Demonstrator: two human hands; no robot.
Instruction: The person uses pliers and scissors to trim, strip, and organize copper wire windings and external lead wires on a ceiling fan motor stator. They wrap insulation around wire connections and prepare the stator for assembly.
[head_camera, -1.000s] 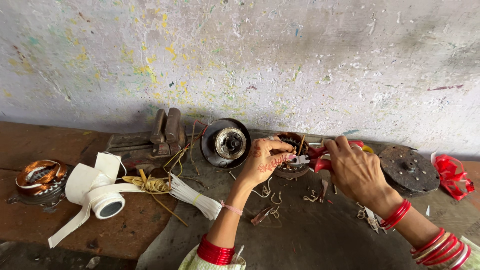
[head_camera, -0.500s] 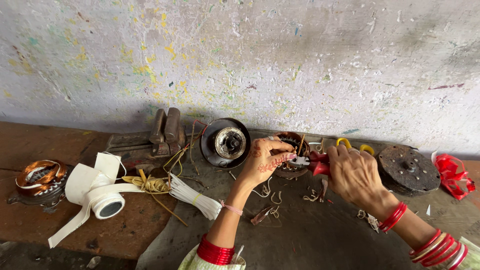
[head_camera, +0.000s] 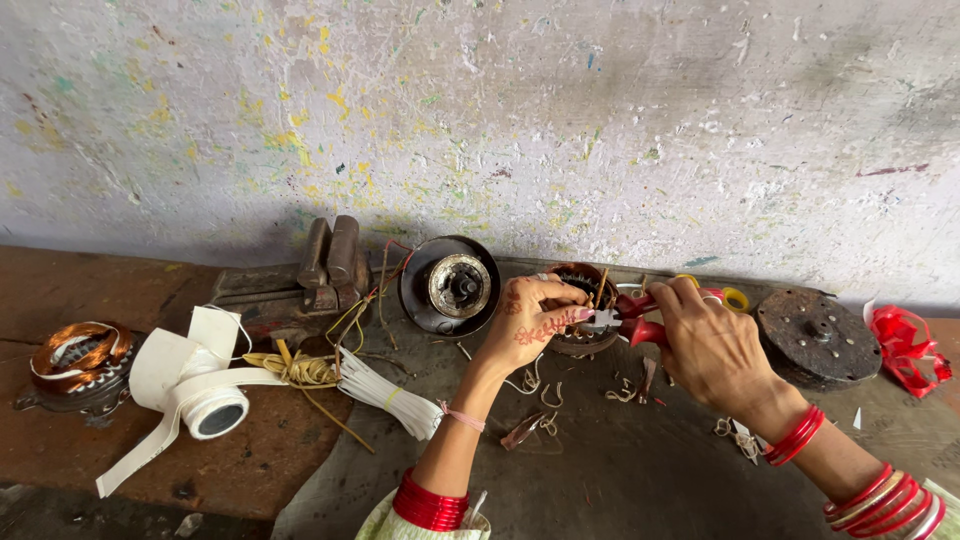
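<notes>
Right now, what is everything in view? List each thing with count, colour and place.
pliers: one, red handles, in the right hand, nose at the motor stator
motor stator: one, dark with copper windings, centre, under the left fingers
round motor housing: one, black with a silvery hub, left of the stator
metal disc: one, rusty brown, right
bench vise: one, dark and rusty, left of centre
white tape roll: one, partly unrolled, left
copper coil: one, orange, far left
white sleeve bundle: one, beside yellow cord
red tape: one tangle, far right
wire scraps: several, pale, scattered on the bench
left hand: patterned, on the stator
right hand: grips the pliers; red bangles
</notes>
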